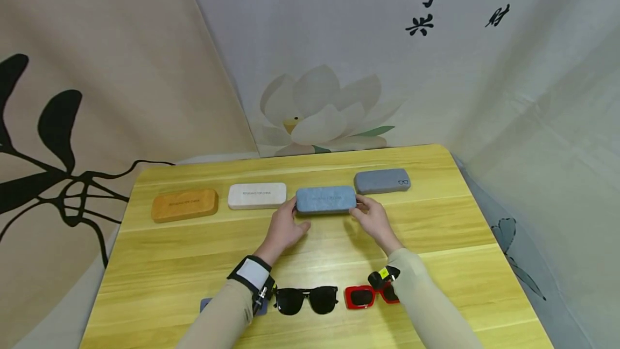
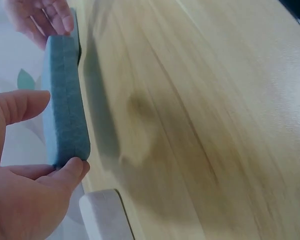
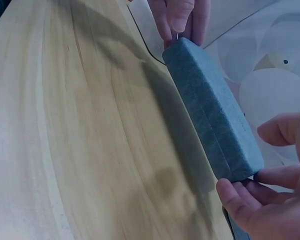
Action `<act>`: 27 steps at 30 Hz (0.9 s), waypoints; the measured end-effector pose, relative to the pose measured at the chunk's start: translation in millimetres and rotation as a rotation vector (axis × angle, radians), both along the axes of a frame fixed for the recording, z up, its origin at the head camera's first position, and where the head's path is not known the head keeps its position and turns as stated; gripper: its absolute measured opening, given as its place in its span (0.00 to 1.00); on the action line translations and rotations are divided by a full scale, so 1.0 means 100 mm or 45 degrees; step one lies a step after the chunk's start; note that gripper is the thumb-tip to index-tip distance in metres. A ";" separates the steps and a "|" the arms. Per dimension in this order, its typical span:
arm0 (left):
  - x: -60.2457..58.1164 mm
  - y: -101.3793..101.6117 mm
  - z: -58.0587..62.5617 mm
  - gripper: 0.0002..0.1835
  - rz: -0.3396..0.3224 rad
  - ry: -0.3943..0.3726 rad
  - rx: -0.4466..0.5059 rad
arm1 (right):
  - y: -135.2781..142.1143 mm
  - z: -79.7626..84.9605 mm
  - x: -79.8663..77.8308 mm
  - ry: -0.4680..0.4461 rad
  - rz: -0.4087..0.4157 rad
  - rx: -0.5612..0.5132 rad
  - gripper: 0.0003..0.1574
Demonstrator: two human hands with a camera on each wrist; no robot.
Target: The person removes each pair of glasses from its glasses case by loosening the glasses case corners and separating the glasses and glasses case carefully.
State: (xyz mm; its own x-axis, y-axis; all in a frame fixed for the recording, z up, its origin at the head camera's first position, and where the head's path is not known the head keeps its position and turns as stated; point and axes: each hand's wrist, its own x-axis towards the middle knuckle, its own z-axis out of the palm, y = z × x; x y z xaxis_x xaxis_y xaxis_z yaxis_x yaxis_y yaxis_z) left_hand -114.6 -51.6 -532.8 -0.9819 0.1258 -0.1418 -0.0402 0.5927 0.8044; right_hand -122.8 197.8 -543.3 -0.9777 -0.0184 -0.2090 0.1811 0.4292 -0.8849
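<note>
A blue glasses case with faint lettering on its lid is held level between both hands, closed. My left hand grips its left end, the fingers curled against the end and the thumb held apart by the lid in the left wrist view. At the other end my right hand has its fingertips under the corner, with the thumb raised near the top edge. In both wrist views, a shadow falls on the wood beside the blue case, apart from it.
An orange case and a white case lie to the left, a grey case behind to the right. Nearer are black sunglasses and red sunglasses, the latter partly behind the right sleeve. A bluish flat thing shows under the left forearm.
</note>
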 end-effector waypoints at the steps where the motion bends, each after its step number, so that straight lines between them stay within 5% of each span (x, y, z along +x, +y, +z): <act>1: -0.01 0.00 0.00 0.45 -0.004 -0.005 -0.004 | 0.00 0.00 -0.01 -0.006 -0.003 -0.006 0.34; 27: -0.23 0.08 -0.03 0.49 0.001 -0.155 -0.031 | -0.02 -0.09 -0.20 -0.044 -0.002 0.028 0.40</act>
State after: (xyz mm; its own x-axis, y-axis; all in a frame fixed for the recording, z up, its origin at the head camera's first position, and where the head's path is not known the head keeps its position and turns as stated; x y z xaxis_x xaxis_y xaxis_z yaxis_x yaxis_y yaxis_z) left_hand -137.3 -43.7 -535.8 -0.9572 0.1199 -0.2633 -0.1375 0.6122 0.7787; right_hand -143.2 195.6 -552.0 -0.9699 -0.0123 -0.2433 0.2122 0.4482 -0.8684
